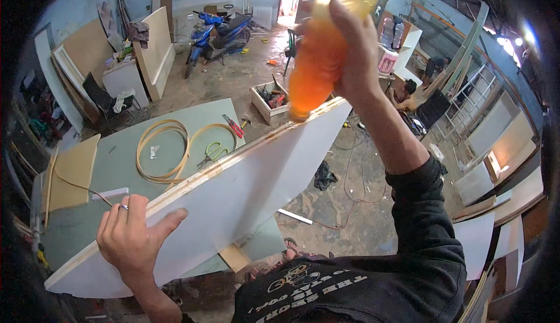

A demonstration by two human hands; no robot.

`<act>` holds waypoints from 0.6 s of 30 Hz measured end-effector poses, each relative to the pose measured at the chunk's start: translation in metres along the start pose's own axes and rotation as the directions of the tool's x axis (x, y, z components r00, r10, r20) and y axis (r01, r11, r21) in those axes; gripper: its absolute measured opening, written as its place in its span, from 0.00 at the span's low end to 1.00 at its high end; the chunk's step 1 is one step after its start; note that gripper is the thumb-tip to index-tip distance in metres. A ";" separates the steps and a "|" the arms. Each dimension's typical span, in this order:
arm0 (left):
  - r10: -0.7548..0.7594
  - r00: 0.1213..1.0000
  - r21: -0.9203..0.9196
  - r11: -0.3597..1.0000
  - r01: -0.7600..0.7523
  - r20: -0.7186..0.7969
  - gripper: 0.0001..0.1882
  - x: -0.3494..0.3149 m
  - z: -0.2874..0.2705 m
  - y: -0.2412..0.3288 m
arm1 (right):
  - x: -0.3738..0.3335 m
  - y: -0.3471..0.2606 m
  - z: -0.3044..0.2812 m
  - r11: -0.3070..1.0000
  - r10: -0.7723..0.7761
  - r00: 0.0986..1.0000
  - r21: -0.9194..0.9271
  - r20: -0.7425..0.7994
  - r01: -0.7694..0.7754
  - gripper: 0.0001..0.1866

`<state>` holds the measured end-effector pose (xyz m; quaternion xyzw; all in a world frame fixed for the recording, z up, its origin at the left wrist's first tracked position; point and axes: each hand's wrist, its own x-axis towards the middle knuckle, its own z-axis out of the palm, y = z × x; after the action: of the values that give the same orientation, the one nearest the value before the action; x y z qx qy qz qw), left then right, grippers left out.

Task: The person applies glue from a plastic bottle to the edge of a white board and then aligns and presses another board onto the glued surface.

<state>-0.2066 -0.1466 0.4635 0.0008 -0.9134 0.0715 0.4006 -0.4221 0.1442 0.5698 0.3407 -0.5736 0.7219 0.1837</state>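
Note:
A white board point(245, 200) stands on its long edge, slanting across from lower left to upper right. My left hand point(134, 235) grips it near the lower-left end, fingers over the top edge and thumb on the white face. In my right hand point(360, 66) is an orange, partly see-through plastic bottle point(321, 55), tipped neck down. Its neck is at the board's raw top edge, toward the far end; whether it touches I cannot tell. A wet-looking brownish streak runs along that edge. Behind the board, coiled tan edge strips point(139, 157) lie on a grey-green table point(116, 171).
Green-handled scissors point(214, 150), red-handled pliers point(234, 127) and a hammer point(245, 122) lie beyond the board. A wooden toolbox point(274, 114) and a blue motorbike point(213, 34) stand farther back. Cables point(350, 197) cross the floor at right. A person point(403, 92) crouches at far right.

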 end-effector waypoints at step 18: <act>-0.043 0.997 -0.012 0.999 0.044 0.059 0.29 -0.001 0.005 -0.001 | 0.004 0.013 0.005 0.994 -0.112 0.975 0.036 0.191 0.107 0.29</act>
<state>-0.2095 -0.1488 0.4599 0.0201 -0.9251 0.0566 0.3749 -0.4319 0.1353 0.5644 0.4425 -0.5597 0.6816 0.1623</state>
